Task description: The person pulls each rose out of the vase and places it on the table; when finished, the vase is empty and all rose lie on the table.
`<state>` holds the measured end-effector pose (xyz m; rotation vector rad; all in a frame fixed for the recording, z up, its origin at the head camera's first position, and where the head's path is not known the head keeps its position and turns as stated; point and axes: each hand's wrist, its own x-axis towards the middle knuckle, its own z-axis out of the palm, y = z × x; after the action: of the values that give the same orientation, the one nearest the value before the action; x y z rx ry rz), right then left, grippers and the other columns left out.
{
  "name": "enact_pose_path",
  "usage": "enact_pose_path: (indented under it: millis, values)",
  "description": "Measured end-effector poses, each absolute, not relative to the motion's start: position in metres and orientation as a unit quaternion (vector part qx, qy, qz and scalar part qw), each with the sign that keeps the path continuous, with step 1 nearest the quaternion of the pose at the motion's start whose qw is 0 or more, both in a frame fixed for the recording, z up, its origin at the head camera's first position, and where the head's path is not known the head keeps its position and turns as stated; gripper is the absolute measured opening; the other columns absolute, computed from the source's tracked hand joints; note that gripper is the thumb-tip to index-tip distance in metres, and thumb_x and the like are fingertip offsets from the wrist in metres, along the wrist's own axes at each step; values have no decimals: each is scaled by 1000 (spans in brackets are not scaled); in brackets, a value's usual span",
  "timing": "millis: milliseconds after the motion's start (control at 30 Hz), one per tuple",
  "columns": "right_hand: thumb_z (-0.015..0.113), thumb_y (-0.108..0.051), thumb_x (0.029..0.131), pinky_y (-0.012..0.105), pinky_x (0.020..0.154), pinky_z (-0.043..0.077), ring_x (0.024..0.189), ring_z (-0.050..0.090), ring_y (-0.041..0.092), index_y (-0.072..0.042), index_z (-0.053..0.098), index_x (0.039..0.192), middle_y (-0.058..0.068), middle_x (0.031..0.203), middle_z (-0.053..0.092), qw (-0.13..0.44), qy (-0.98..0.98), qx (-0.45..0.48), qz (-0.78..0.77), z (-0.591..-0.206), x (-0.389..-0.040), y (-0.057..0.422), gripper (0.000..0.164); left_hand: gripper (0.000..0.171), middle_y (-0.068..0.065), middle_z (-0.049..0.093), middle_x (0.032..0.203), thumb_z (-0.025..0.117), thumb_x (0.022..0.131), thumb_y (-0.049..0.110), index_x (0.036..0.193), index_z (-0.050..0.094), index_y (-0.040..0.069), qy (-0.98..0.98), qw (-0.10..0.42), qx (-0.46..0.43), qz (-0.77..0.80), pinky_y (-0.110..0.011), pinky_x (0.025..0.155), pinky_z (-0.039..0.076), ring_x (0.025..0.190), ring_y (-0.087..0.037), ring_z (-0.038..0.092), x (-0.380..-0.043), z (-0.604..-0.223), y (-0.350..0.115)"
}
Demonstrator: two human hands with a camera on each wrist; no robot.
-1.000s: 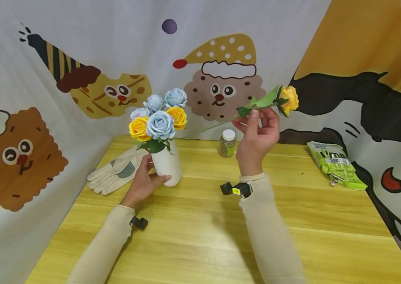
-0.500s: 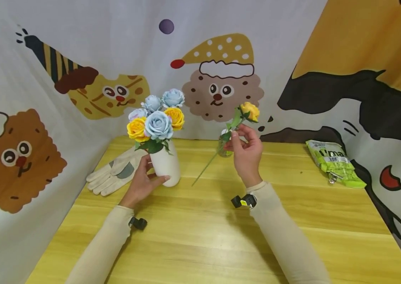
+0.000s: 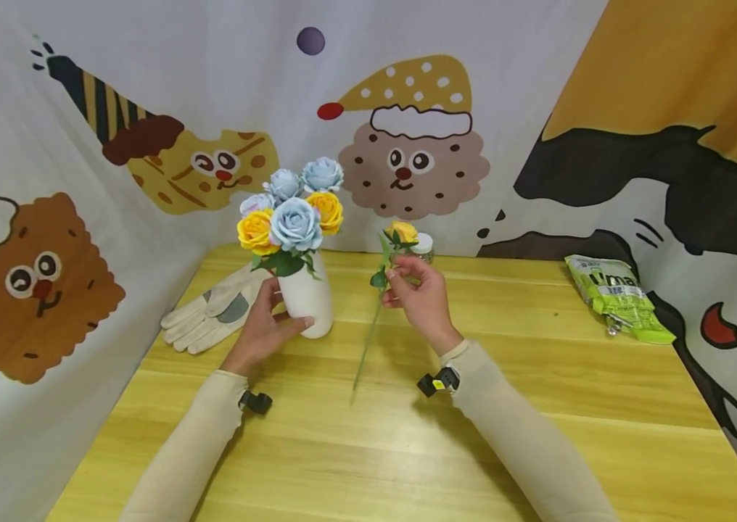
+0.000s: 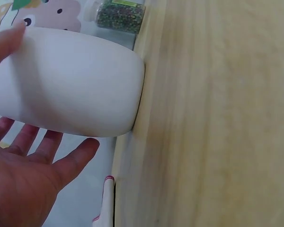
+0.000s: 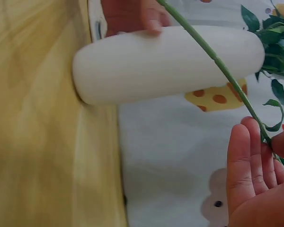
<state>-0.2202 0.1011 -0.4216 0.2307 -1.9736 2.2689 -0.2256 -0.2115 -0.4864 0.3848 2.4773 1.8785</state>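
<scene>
A white vase (image 3: 308, 304) stands upright on the table, filled with blue roses (image 3: 295, 223) and yellow ones above green leaves. My left hand (image 3: 262, 325) holds it from the left, thumb across the front and fingers round behind. To the right of the vase, my right hand (image 3: 423, 301) pinches a single yellow rose (image 3: 402, 232) between thumb and fingers just below the bloom. Its long green stem (image 5: 215, 61) slants down toward the table, bloom end up, and crosses in front of the vase in the right wrist view.
A pale work glove (image 3: 192, 322) lies left of the vase. Behind my right hand stands a white-capped jar (image 3: 422, 243), its green contents showing in the left wrist view. A green snack bag (image 3: 610, 293) lies at the right back, before a printed cartoon curtain (image 3: 244, 87).
My right hand has come down and left with the yellow rose, nearer the vase. The stem has swung from nearly level to steeply upright. My left hand stays on the vase.
</scene>
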Motion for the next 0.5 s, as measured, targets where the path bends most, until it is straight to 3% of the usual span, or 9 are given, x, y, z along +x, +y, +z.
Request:
enact_pose_path:
  millis: [500]
  values:
    - [71, -4, 100, 30, 60, 65, 61, 72, 14, 4, 66, 128, 7, 94, 70, -40, -687, 30, 725, -461, -231, 80, 30, 86, -13, 49, 148, 89, 87, 21, 153, 35, 15, 791, 5, 122, 600, -59, 110, 51, 137, -34, 52, -227, -483, -210]
